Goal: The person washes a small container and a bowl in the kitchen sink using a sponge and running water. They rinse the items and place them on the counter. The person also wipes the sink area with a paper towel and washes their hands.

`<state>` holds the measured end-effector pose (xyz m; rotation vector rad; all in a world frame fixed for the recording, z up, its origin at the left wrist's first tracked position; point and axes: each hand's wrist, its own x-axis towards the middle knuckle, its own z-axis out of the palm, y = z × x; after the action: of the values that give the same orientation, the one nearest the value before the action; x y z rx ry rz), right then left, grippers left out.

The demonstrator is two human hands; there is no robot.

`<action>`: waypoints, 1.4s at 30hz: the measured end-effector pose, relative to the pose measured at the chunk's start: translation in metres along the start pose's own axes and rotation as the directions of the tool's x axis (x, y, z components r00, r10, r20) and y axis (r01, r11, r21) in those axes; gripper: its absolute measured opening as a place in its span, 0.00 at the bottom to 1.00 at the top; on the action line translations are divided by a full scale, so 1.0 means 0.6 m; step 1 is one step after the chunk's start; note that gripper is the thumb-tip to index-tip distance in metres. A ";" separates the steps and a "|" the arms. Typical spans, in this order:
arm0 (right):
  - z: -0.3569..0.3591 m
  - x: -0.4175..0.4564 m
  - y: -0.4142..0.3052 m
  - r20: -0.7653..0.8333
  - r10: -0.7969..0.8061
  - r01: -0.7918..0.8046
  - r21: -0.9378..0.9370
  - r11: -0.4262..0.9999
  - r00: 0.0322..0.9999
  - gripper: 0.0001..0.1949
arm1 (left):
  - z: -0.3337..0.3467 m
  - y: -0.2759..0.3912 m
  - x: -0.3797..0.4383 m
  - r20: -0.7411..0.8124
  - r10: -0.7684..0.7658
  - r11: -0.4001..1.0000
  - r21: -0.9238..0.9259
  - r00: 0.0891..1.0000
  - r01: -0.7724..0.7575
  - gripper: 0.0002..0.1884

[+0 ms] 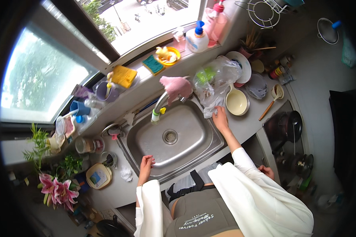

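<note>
My right hand is at the counter by the sink's right rim. Its fingers close on a crumpled white tissue or cloth, just below a clear plastic bag. Over the left front edge of the stainless steel sink hangs my left hand, holding nothing, fingers slightly bent. The sink basin shows only a drain strainer. A curved faucet with a pink cloth draped over it reaches above the basin. Beside my right hand lies a cream-coloured pan.
Another person's hand shows behind my right sleeve. Sponges and pump bottles line the windowsill. A wooden-handled slotted spoon lies farther right. A crumpled tissue and pink lilies are at left.
</note>
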<state>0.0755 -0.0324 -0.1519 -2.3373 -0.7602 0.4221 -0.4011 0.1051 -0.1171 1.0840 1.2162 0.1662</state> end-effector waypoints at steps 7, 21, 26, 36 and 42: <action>-0.018 0.011 0.005 0.022 -0.032 0.033 -0.046 0.998 0.999 0.17 | 0.016 0.256 0.024 0.303 -0.090 0.380 0.891 0.949 -0.249 0.17; -0.128 0.010 -0.013 0.189 -0.103 0.085 0.100 0.991 0.977 0.06 | 0.745 0.679 -0.301 0.967 0.166 -0.434 0.248 0.194 -0.866 0.17; -0.150 0.014 0.010 0.201 -0.099 0.080 0.103 0.991 0.975 0.06 | 0.787 0.558 -0.242 0.938 0.341 -0.097 -0.025 -0.056 -0.995 0.16; -0.066 0.018 0.007 0.235 -0.186 0.200 -0.035 0.979 0.954 0.24 | 0.456 0.328 0.064 0.594 0.097 0.198 0.775 0.799 -0.600 0.15; -0.033 0.034 0.016 0.163 -0.256 0.281 -0.160 0.946 0.953 0.26 | 0.304 0.068 0.130 0.315 -0.200 -0.026 0.945 0.928 -0.327 0.20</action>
<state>0.1044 -0.0352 -0.1453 -2.3406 -1.2149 0.4139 -0.2043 0.0694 -0.1493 2.3703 0.7488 -1.0969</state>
